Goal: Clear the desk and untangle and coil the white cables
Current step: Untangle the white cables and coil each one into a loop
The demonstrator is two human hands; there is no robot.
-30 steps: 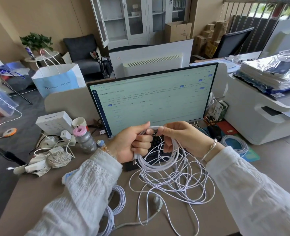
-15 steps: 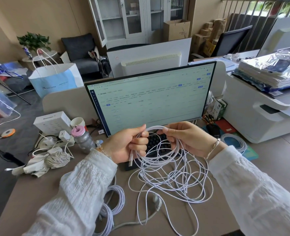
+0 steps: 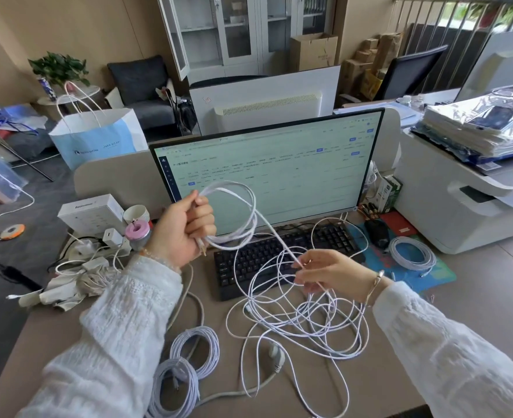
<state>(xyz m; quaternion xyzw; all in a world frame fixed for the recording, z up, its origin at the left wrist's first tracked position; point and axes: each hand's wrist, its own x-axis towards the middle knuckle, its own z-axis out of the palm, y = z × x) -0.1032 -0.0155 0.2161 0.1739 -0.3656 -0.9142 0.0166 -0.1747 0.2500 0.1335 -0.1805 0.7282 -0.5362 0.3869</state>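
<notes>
My left hand (image 3: 182,230) is raised in front of the monitor, shut on a small coil of white cable (image 3: 237,212) with its plug end hanging below the fist. From that coil one strand runs down and right to my right hand (image 3: 330,274), which pinches it above the keyboard. Under the right hand a loose tangle of white cable (image 3: 303,321) sprawls over the desk (image 3: 475,300). Two finished white coils (image 3: 188,366) lie near my left sleeve. Another coil (image 3: 412,253) rests on the blue mat at right.
A black keyboard (image 3: 267,254) sits under a lit monitor (image 3: 273,170). Left of it are a bottle with a pink lid (image 3: 139,233), a paper cup, a white box (image 3: 90,212), chargers and a bundled umbrella. A black mouse (image 3: 377,232) and a white printer (image 3: 460,206) stand at right.
My hands have come apart: the left lifted the coil up and left, while the right slid down and right along the strand toward the tangle.
</notes>
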